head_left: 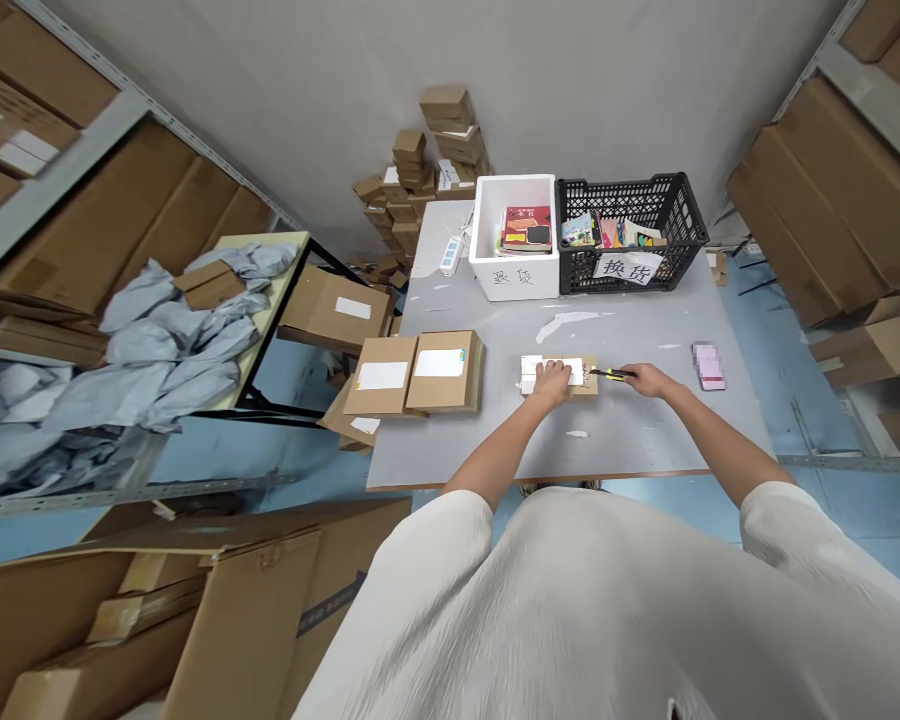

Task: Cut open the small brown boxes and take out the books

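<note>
A small cardboard box (589,384) with white labels on top lies on the grey table (480,450), near its front edge. My left hand (553,381) rests on the labels with its fingers spread, pressing on the box. From the right, my right hand (646,380) is closed around a black and yellow utility knife (613,374), whose tip points left at the right part of the box. Whether the blade touches the cardboard is too small to tell.
Two labelled boxes (441,395) sit left on the table. Behind stand a white bin (514,284) with books and a black crate (675,270). A phone (709,366) lies right, a power strip (451,255) back left. Grey parcels (172,330) cover a side table.
</note>
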The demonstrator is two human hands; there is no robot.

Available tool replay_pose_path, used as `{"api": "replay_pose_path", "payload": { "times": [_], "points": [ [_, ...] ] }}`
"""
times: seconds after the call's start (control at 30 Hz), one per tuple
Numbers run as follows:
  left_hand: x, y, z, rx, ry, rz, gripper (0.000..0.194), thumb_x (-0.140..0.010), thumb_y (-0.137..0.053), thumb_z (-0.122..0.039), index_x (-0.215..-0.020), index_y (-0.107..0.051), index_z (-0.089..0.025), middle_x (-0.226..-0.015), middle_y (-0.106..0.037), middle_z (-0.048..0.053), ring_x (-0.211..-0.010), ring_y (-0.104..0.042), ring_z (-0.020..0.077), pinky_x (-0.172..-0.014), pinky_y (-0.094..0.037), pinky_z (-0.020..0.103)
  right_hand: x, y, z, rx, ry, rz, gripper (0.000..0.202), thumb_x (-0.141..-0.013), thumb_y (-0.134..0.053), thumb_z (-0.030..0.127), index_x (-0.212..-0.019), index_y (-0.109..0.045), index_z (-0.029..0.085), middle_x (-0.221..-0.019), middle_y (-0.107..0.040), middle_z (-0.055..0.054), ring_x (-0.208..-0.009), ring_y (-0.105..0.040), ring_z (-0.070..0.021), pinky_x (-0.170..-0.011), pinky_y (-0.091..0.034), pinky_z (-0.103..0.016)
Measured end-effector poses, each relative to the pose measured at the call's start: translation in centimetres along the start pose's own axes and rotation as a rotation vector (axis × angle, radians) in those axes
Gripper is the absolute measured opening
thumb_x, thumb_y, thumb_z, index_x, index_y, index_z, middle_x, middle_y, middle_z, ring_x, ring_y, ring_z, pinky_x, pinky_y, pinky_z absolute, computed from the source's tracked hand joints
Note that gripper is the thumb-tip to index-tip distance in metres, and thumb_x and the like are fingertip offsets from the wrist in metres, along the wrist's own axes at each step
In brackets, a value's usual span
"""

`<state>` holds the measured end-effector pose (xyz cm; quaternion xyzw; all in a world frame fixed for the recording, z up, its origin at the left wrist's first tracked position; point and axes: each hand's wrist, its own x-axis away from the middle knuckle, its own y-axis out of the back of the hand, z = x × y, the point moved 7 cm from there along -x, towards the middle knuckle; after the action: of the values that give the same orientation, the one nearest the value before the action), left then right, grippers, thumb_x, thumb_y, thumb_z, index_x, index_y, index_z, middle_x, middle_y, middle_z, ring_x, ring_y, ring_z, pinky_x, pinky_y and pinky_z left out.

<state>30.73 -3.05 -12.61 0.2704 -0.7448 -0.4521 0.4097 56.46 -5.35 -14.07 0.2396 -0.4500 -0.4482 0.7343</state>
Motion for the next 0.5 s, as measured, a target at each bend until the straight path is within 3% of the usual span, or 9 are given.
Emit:
{"api": "replay_pose_path", "payload": {
  "times": [0.2, 0.5],
  "points": [
    [-0.1, -0.2, 0.0, 0.023, 0.008, -0.011, 0.057, -0.088, -0.082, -0.029, -0.135, -0.05, -0.025, -0.153, -0.052, 0.016, -0.147, -0.046, 0.0337, -0.116, -0.04, 0.046, 0.0, 0.6, 0.5, -0.113, -0.038, 0.115, 0.028, -0.091, -0.066, 0.041, -0.111, -0.079, 0.026, -0.093, -0.076, -0.004, -0.082, -0.062, -0.0216, -0.071, -0.045, -0.029],
    [0.1, 0.0, -0.2, 0.061, 0.008, -0.015, 0.059, -0.087, -0.083, -0.025, -0.135, -0.049, -0.023, -0.153, -0.053, 0.017, -0.147, -0.047, 0.0353, -0.118, -0.042, 0.046, 1.7, -0.4, 0.3, -0.297, -0.126, 0.258, 0.038, -0.085, -0.074, 0.059, -0.101, -0.074, 0.024, -0.083, -0.071, -0.003, -0.066, -0.056, -0.0158, -0.058, -0.041, -0.027]
  ]
}}
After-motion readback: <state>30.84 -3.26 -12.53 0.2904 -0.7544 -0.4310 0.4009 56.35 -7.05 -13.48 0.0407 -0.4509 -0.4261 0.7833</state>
